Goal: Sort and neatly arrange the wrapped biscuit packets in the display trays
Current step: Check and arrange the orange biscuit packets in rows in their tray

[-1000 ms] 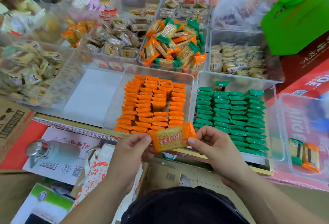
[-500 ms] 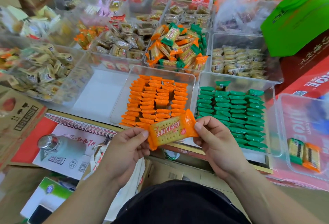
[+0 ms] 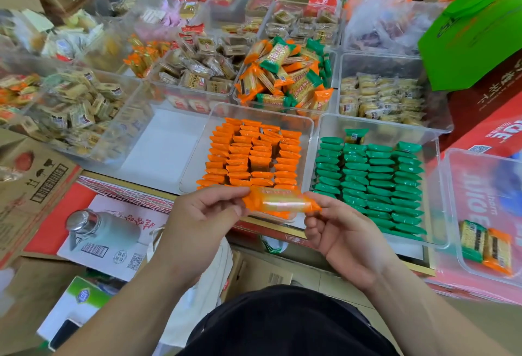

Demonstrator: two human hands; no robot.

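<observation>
An orange wrapped biscuit packet (image 3: 278,202), blurred, is held just in front of the near edge of the orange tray. My left hand (image 3: 202,214) pinches its left end and my right hand (image 3: 341,231) pinches its right end. The clear tray (image 3: 262,114) behind holds orange packets (image 3: 248,155) standing in neat rows. To its right another clear tray (image 3: 378,126) holds rows of green packets (image 3: 375,174). Further back, a tray holds a loose heap of mixed orange and green packets (image 3: 285,76).
A clear tray (image 3: 480,163) at the right holds one green and one orange packet (image 3: 487,245). An empty clear tray (image 3: 163,141) sits left of the orange one. Other snack trays fill the back. Cardboard boxes and a metal-capped bottle (image 3: 96,228) lie lower left.
The orange packet has turned from face-up, with its label showing, onto its edge. Both hands have stayed on its ends and lifted slightly towards the orange tray.
</observation>
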